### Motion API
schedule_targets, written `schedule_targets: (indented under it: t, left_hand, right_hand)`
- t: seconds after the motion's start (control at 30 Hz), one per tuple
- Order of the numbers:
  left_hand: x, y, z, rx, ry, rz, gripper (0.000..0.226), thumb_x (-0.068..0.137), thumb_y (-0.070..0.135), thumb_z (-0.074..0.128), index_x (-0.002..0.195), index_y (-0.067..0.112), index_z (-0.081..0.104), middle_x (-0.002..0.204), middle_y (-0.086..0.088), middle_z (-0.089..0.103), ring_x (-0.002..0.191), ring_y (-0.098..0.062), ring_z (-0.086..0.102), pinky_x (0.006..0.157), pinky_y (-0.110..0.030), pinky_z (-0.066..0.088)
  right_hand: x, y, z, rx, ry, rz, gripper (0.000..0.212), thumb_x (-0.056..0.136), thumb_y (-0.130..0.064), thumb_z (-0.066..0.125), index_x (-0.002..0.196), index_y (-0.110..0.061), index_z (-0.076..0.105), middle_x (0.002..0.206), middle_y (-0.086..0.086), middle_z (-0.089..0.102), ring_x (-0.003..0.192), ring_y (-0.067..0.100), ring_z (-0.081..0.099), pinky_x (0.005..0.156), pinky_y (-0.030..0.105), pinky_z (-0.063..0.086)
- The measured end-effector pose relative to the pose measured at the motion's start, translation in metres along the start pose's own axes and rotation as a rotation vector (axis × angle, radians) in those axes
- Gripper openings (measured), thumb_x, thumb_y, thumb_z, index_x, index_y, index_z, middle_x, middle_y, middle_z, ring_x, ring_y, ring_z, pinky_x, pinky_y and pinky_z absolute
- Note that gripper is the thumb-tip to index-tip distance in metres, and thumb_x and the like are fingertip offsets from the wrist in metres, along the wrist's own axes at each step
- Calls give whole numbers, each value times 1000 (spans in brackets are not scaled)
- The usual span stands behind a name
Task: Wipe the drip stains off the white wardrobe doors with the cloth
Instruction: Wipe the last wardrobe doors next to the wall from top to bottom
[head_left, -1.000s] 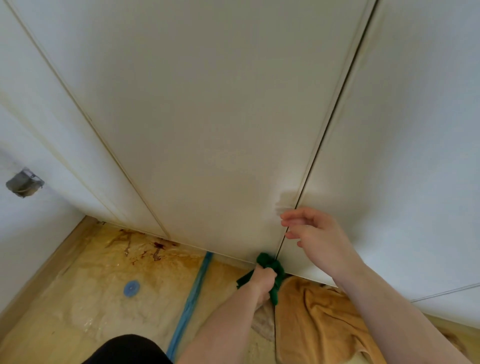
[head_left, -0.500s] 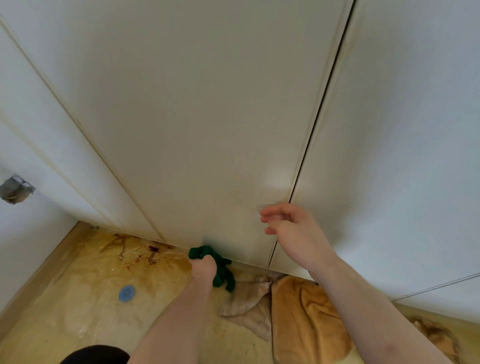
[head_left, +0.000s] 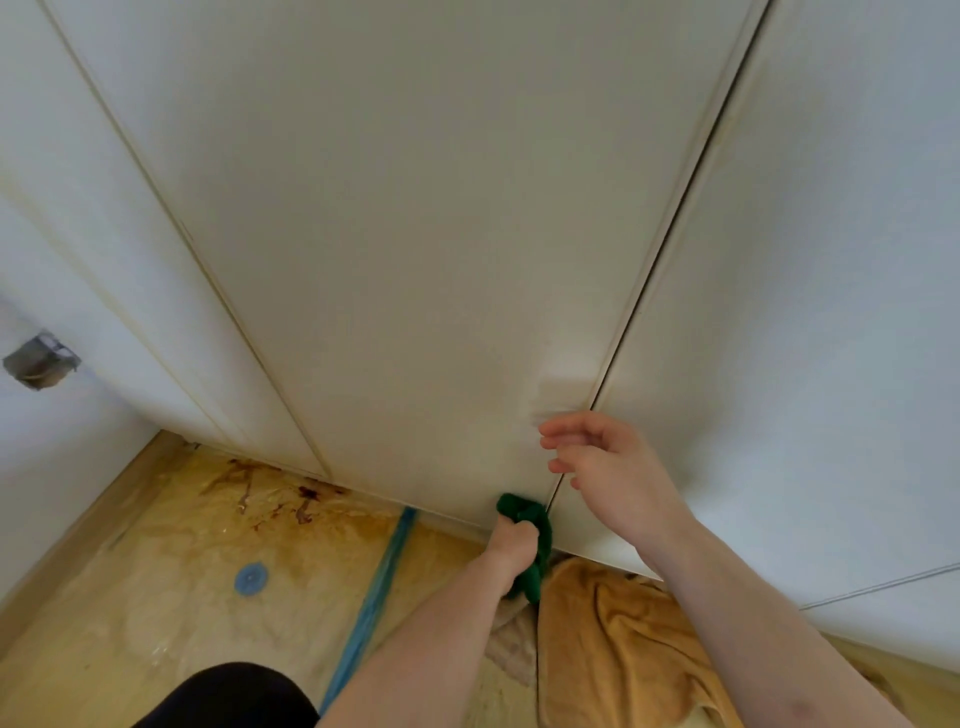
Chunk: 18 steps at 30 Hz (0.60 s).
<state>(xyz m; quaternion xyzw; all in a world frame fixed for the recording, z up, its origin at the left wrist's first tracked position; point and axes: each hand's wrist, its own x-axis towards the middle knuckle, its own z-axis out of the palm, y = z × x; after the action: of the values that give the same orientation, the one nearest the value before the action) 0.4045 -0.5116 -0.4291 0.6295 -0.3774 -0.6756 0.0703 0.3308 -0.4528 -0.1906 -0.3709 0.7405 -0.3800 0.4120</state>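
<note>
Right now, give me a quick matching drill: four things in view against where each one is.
Things:
1. cloth
2. right hand
3. towel
4. blue disc

Places:
A. crumpled on the floor under the right-hand door
B. gripped in the left hand at the bottom of the door, by the door gap
C. flat on the covered floor, left of the blue strip
D. empty, raised in front of the doors by the gap

Pairs: 1-B, 2-D, 3-A, 4-C
</note>
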Motion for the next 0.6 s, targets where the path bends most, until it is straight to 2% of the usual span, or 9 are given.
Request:
schedule_targets:
  t: [0.13, 0.2, 0.33, 0.4, 0.53, 0.6]
  left_hand:
    - [-19, 11, -1, -11, -14, 51, 53, 98, 20, 46, 150, 14, 38, 132, -12, 57, 114, -29, 57, 107, -45, 47]
    - [-33, 22, -11, 3, -3, 92, 50, 96, 18, 49, 146, 12, 43, 131, -13, 59, 114, -30, 58, 106, -46, 48]
    - [-79, 50, -37, 8, 26, 202, 43, 99, 14, 51, 142, 9, 46, 132, -15, 59, 116, -31, 58, 106, -45, 48]
    - [-111, 64, -52, -2, 35, 266, 38, 101, 12, 51, 139, 9, 47, 130, -15, 60, 116, -31, 58, 105, -43, 48]
    - [-170, 98, -91, -136, 30, 397, 32, 102, 13, 51, 134, 12, 49, 120, -13, 63, 108, -30, 61, 100, -45, 50]
    - [-201, 118, -107, -231, 44, 450, 27, 102, 12, 51, 129, 10, 52, 114, -14, 64, 99, -27, 62, 87, -41, 52]
  right_hand:
    - [-14, -5, -7, 36, 24, 0, 34, 94, -3, 48, 105, -27, 70, 106, -7, 71, 98, 14, 68, 70, 21, 46]
    - [-22, -7, -12, 53, 49, -4, 35, 94, -2, 49, 106, -27, 70, 107, -7, 72, 98, 13, 68, 73, 22, 47]
    - [-47, -8, -18, 89, 108, -27, 30, 94, -4, 58, 105, -28, 72, 105, -8, 72, 103, 11, 66, 93, 32, 53]
    - [-62, -7, -16, 104, 138, -38, 28, 96, -7, 59, 104, -30, 72, 106, -8, 72, 102, 10, 66, 96, 35, 53]
    - [-94, -15, -1, 81, 174, -91, 34, 94, -1, 54, 100, -30, 71, 104, -9, 72, 104, 11, 65, 81, 24, 48]
    - [-106, -29, 2, 39, 154, -113, 36, 92, 0, 52, 101, -30, 69, 105, -10, 70, 104, 10, 64, 75, 19, 46]
